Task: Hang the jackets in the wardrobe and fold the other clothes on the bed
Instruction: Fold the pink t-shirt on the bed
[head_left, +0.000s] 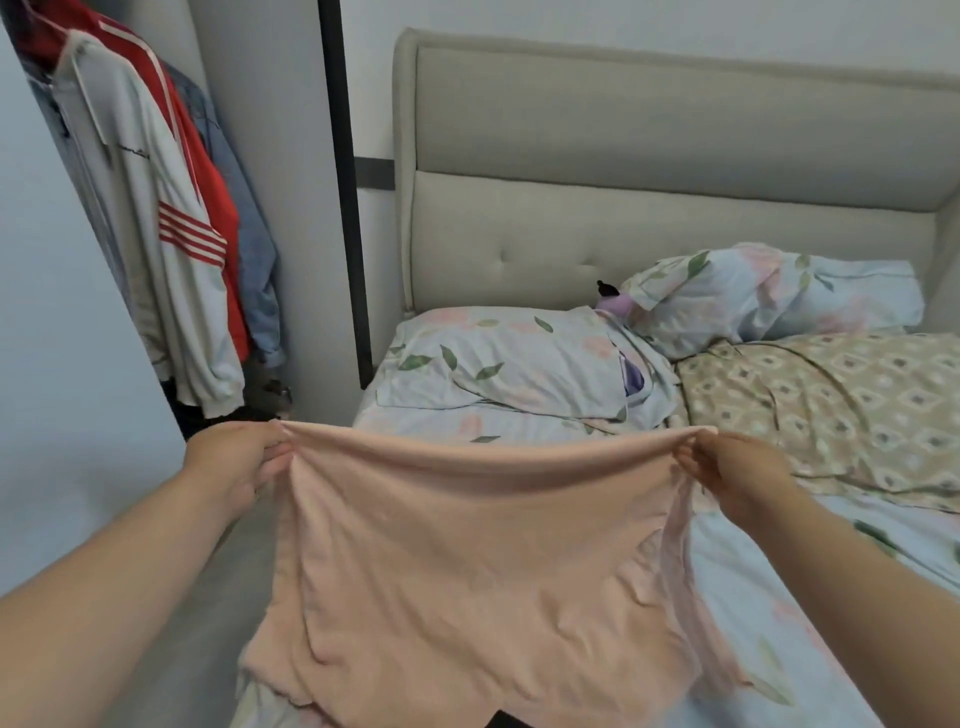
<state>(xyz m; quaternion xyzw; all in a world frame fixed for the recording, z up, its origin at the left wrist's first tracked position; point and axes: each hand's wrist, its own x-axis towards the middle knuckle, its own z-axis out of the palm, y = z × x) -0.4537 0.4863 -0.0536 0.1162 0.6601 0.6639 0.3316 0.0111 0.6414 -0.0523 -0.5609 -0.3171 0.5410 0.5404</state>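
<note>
A peach-pink garment (467, 561) hangs spread out in front of me above the near edge of the bed (753, 597). My left hand (244, 462) pinches its top left corner and my right hand (727, 467) pinches its top right corner, so the top edge sags between them. Its lower part drapes down onto the sheet. In the wardrobe (270, 156) at the left hang a white jacket with red stripes (150, 218), a red jacket (218, 208) and a blue denim jacket (254, 260).
Two floral pillows (498, 358) (769, 296) lie against the beige padded headboard (623, 156). A beige patterned cloth (831, 405) is spread on the right of the bed. A black door frame (348, 182) stands between wardrobe and bed. A small purple object (615, 302) sits between the pillows.
</note>
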